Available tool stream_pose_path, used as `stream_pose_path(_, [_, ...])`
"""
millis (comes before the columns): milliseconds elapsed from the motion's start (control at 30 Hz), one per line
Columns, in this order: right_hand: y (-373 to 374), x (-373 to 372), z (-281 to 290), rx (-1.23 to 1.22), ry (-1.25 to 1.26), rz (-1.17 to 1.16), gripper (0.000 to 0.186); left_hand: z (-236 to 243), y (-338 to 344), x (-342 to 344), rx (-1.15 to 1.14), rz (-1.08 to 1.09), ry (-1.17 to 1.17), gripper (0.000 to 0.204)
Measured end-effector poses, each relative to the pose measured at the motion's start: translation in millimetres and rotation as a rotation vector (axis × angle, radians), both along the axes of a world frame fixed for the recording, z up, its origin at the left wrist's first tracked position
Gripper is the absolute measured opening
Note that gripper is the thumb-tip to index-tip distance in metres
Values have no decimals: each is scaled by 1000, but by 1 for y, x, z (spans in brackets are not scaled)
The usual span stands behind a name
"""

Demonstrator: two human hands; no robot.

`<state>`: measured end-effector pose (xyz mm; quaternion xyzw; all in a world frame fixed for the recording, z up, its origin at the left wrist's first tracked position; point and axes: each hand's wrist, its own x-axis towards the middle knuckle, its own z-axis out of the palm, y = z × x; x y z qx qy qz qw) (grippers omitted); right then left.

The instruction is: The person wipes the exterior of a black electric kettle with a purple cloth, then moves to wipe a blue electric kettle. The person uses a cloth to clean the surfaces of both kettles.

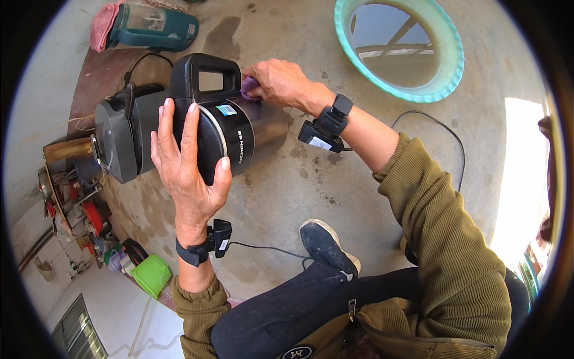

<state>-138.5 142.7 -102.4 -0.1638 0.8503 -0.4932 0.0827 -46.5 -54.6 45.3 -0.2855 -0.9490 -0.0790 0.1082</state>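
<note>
A black and steel jug (263,134) with a big black handle (230,75) stands on the concrete floor at centre left, beside a grey appliance part (122,134). My left hand (194,170) has its fingers spread against the jug's near left side; part of the jug is hidden behind it. My right hand (281,85) is closed around a small purple scrubbing cloth (249,87), pressed to the jug close to the handle. Most of the cloth is inside the fingers.
A turquoise basin (399,94) of murky water stands at the far right. At the far left lies a dark teal appliance (158,29) with a pink cloth (106,25) on it. Tools and a green plastic container (152,275) sit along the left wall. A thin black cable (457,140) crosses the floor.
</note>
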Motion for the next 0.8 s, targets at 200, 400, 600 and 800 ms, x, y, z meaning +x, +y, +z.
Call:
stream_pose_path(200, [-6, -14, -22, 182, 0, -12, 22, 0, 0, 0, -14, 3, 11, 80])
stream_pose_path(400, [-14, -15, -29, 328, -51, -47, 22, 0, 2, 0, -10, 9, 1, 80])
stream_pose_path(600, [-18, 32, -27, -113, -112, -219, 25, -1, 1, 0, 2, 13, 9, 80])
stream_pose_path(800, [-49, 147, 11, -405, 148, -437, 75, -1, 0, 0, -4, 6, 16, 79])
